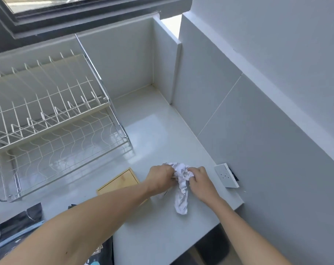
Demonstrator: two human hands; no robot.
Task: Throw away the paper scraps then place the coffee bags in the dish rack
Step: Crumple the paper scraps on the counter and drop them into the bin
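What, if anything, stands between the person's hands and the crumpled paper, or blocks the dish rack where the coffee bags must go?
Nothing does. The left hand and right hand already grip the crumpled paper on the counter. The dish rack shows bare wire shelves, and no object lies between it and the coffee bags at the counter's near left.

1. A glossy white table (154,134) runs along the wall and reflects pale daylight.
2. Large grey-white wall tiles (267,134) rise on the right, with thin grout lines between them.
3. A tiled recess (124,60) sits at the far corner, closed off by a narrow partition (176,73).
4. A dark-framed window (70,14) spans the top left.
5. A white socket plate (226,175) is set low on the right wall, just above the table.
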